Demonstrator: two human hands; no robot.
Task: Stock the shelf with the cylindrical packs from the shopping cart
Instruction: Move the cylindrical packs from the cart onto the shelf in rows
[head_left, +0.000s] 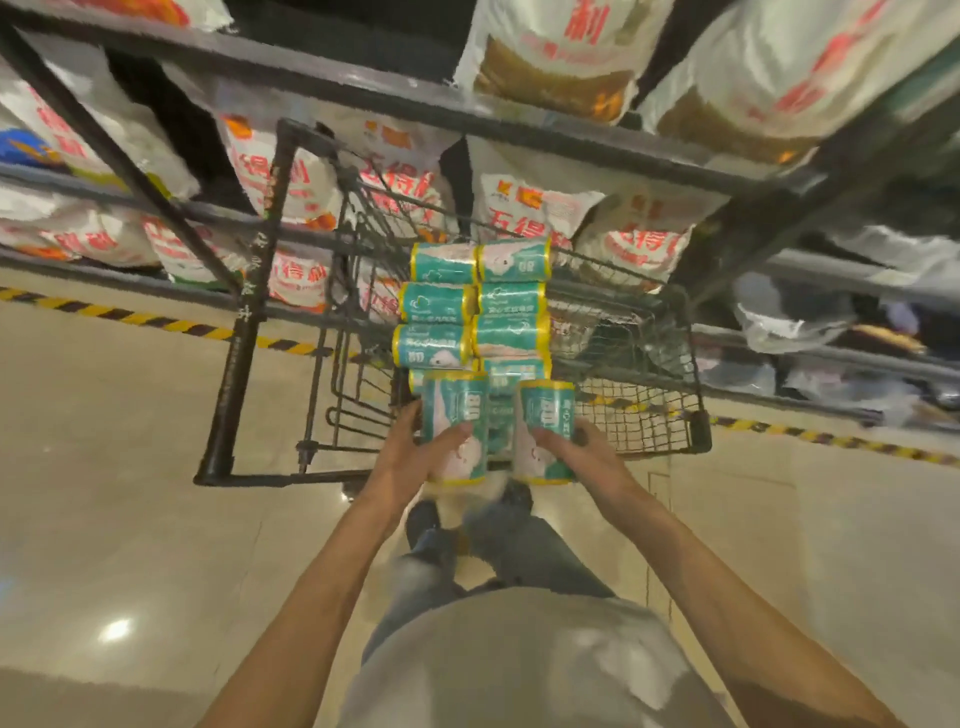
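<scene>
Head view showed the left hand with fingers and thumb curled round one upright teal pack, and the right hand wrapped round a second pack, both held just above the near end of the cart. More packs lay stacked in two rows in the cart, with the shelf of white sacks beyond. To do the lift well, each grip probably needed to stay mid-body, packs level and apart, clearing the cart rim before reaching for the shelf.
</scene>
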